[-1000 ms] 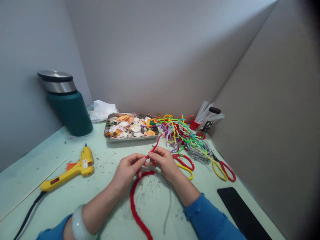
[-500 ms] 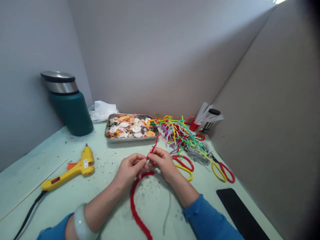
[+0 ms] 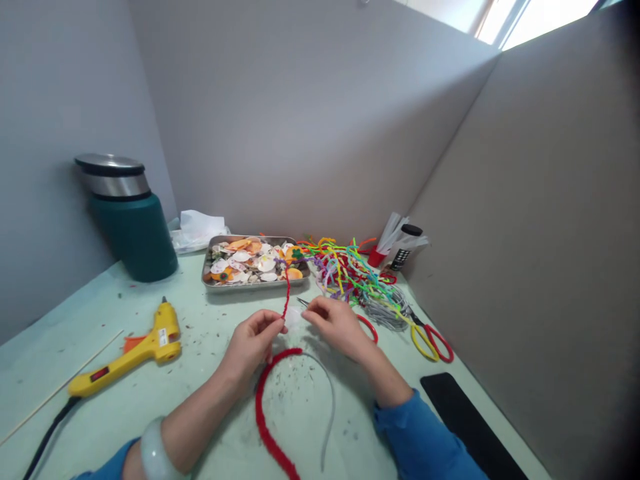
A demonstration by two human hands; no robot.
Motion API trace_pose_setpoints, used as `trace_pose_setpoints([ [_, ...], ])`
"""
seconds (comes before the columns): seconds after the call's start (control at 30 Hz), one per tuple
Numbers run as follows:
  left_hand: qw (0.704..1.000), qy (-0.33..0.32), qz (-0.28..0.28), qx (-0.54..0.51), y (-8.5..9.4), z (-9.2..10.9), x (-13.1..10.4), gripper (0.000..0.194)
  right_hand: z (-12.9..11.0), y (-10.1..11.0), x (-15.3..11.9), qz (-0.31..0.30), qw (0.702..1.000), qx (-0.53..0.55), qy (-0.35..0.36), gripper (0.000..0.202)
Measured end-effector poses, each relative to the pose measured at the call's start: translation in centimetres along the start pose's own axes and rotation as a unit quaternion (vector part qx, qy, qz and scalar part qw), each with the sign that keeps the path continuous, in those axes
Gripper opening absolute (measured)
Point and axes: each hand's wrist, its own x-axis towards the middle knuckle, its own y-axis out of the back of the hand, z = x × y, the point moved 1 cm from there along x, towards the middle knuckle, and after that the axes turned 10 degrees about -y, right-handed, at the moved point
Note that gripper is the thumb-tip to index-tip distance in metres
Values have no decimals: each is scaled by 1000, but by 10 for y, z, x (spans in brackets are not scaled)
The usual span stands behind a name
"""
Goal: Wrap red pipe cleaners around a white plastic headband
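Note:
My left hand (image 3: 255,340) pinches the lower end of a twisted red pipe cleaner (image 3: 287,293), whose free end points up toward the tray. To its right, apart from the strand, my right hand (image 3: 335,327) has thumb and fingers drawn together. Whether anything small is between those fingertips I cannot make out. A pale, blurred patch shows between the hands. Below them lies a headband (image 3: 261,413), its left side covered in fuzzy red and its right side bare grey. Scissors with a red handle (image 3: 369,328) lie partly hidden behind my right hand, the blade tip showing beyond the fingers.
A metal tray (image 3: 255,287) of shells stands behind the hands, beside a heap of colourful pipe cleaners (image 3: 345,267). On the left are a yellow glue gun (image 3: 135,353), a thin stick (image 3: 65,383) and a green bottle (image 3: 133,230). More scissors (image 3: 433,343) and a black strip (image 3: 465,420) lie right.
My right hand has come away from the pipe cleaner and moved right. The strand, still in my left hand, now stands more upright. The view has tilted up slightly.

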Motion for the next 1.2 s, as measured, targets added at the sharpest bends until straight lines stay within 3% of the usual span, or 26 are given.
trace_pose_setpoints([
  [0.1, 999, 8, 32, -2, 2, 2, 0, 26, 14, 26, -10, 50, 968, -236, -65, 11],
  [0.2, 998, 19, 45, -33, 2, 4, 1, 28, 30, 34, -21, 10, 943, -317, -104, 19],
  [0.33, 994, 36, 71, -69, 3, 6, 2, 30, 45, 30, -27, -2, 943, -321, -85, 37],
  [0.53, 992, 37, 84, -89, 2, 6, 2, 29, 48, 30, -28, 2, 950, -301, -79, 30],
  [0.7, 991, 34, 86, -96, 2, 6, 2, 28, 51, 30, -30, 29, 971, -230, -57, 37],
  [0.9, 990, 36, 83, -104, 3, 6, 2, 28, 61, 25, -28, -15, 981, -189, -46, 43],
  [1.03, 991, 29, 79, -108, 4, 5, 2, 27, 58, 26, -28, 0, 991, -128, -31, 45],
  [1.2, 991, 22, 81, -102, 5, 4, 2, 27, 44, 28, -30, -28, 998, -54, -17, 60],
])
